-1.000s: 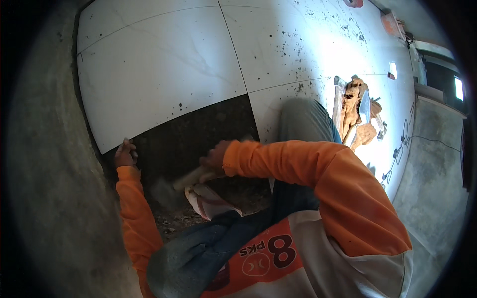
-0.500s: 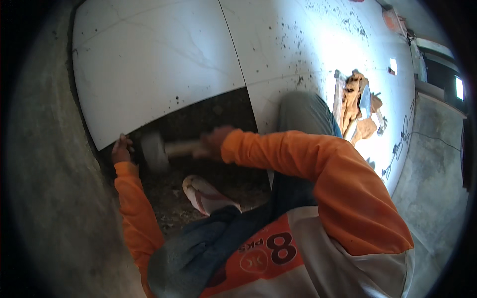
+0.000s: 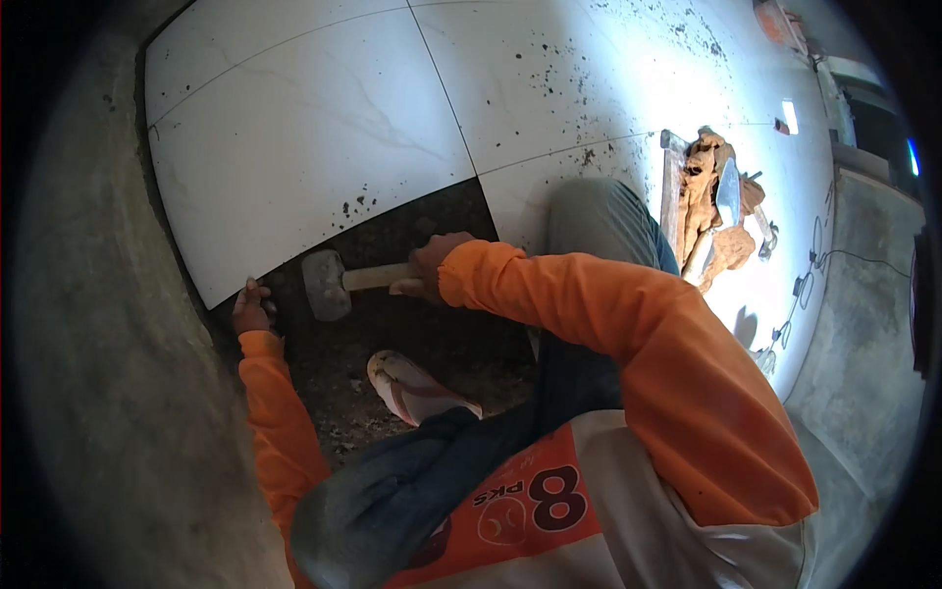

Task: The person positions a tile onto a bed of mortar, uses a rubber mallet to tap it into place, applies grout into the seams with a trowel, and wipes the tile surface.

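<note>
Head: mallet (image 3: pixel 355 280), dark-lettered shirt (image 3: pixel 564 510)

tile (image 3: pixel 304 177): smooth, glossy | mallet head (image 3: pixel 327 285): matt | mallet handle (image 3: pixel 378 277): wood | ground (image 3: pixel 343 417): rough | sleeve (image 3: pixel 564 293): matt cloth

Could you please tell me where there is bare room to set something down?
The widest bare patch is the white tile between the grey concrete and the right-hand joint, except for crumbs, mostly by its lower edge. It is crowded around the mallet, left hand and right hand, and on the brown cloth.
</note>
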Available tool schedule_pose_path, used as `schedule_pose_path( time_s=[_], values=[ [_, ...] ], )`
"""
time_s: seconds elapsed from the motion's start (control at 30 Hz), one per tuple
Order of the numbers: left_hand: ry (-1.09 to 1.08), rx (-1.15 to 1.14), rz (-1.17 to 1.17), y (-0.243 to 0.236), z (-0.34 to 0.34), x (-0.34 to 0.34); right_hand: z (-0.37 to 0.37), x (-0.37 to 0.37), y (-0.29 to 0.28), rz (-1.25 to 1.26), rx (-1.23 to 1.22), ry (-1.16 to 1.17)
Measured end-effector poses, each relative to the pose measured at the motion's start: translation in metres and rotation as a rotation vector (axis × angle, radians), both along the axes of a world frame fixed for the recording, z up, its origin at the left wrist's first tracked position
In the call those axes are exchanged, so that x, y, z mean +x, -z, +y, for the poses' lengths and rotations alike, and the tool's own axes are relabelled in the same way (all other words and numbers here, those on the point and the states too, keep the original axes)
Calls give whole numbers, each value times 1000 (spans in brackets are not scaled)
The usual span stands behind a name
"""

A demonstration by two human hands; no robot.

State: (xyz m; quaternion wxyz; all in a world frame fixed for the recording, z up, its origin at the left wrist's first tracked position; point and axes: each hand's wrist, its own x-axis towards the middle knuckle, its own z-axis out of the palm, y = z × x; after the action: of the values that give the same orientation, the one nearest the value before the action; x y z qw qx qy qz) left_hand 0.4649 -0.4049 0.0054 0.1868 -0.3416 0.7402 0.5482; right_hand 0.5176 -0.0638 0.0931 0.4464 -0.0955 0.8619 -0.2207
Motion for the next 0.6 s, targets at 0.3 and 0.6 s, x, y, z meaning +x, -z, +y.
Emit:
schedule_pose_path(
  time_s=[0.3,0.6],
  values=[
    [548,-826,682,-30,87,4,53,57,-58,-289,-379,314],
    [1361,-819,613,-39,238,-28,109,26,-35,-198,-800,1321]
  ],
)
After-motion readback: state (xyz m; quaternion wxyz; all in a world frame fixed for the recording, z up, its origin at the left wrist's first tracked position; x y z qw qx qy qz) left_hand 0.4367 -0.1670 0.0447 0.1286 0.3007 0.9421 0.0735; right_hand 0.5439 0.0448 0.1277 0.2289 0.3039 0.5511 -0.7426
